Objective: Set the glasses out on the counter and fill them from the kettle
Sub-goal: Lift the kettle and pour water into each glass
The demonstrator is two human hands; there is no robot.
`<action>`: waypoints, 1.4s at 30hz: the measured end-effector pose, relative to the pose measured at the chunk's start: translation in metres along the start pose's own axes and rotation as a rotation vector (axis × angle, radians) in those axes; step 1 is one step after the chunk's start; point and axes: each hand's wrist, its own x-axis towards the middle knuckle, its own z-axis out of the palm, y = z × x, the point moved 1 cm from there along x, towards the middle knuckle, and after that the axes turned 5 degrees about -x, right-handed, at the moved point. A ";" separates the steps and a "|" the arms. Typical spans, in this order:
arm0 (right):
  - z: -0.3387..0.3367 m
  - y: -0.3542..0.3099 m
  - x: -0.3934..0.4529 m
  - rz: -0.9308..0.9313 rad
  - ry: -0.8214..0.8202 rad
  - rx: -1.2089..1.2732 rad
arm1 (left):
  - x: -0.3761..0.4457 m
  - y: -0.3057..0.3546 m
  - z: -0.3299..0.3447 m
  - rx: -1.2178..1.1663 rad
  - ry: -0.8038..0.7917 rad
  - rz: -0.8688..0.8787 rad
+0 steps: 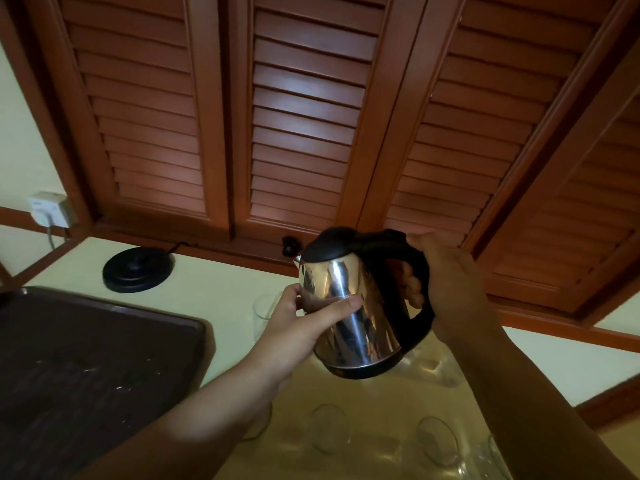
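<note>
A steel kettle (356, 306) with a black lid and handle hangs in the air over the counter (221, 271), tilted with its spout toward the left. My right hand (446, 289) grips the black handle. My left hand (304, 317) presses against the kettle's steel side. Behind my left hand stands a clear glass (265, 308), just below the spout. Several more clear glasses stand on the near counter, among them one (330, 427) in the middle and one (438, 439) to its right. I cannot see any water.
The kettle's black base (138, 268) sits at the back left, its cord running to the wall. A dark tray (86, 368) lies at the left. Wooden louvred doors (304, 116) rise behind the counter. A white socket (48, 207) is on the left wall.
</note>
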 end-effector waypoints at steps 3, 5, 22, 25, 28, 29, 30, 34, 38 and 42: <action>0.011 -0.001 0.002 0.018 -0.018 -0.046 | -0.006 -0.002 -0.003 -0.050 0.009 -0.043; 0.016 -0.002 0.004 0.028 -0.022 -0.076 | -0.010 -0.005 -0.003 -0.098 0.005 -0.077; 0.034 -0.015 0.020 0.109 -0.163 -0.251 | -0.010 -0.020 -0.007 -0.245 -0.010 -0.244; 0.035 -0.016 0.023 0.110 -0.184 -0.279 | -0.010 -0.021 -0.006 -0.268 -0.016 -0.252; 0.038 -0.017 0.024 0.112 -0.200 -0.306 | -0.010 -0.022 -0.006 -0.298 -0.018 -0.249; 0.039 -0.017 0.025 0.113 -0.203 -0.313 | -0.010 -0.023 -0.006 -0.305 -0.021 -0.248; 0.040 -0.017 0.025 0.113 -0.206 -0.318 | -0.010 -0.023 -0.006 -0.311 -0.023 -0.249; 0.042 -0.016 0.026 0.107 -0.216 -0.330 | -0.011 -0.024 -0.006 -0.319 -0.036 -0.249; 0.042 -0.017 0.026 0.111 -0.215 -0.354 | -0.009 -0.025 -0.006 -0.318 -0.037 -0.252; 0.042 -0.019 0.027 0.133 -0.212 -0.367 | -0.007 -0.026 -0.004 -0.314 -0.030 -0.265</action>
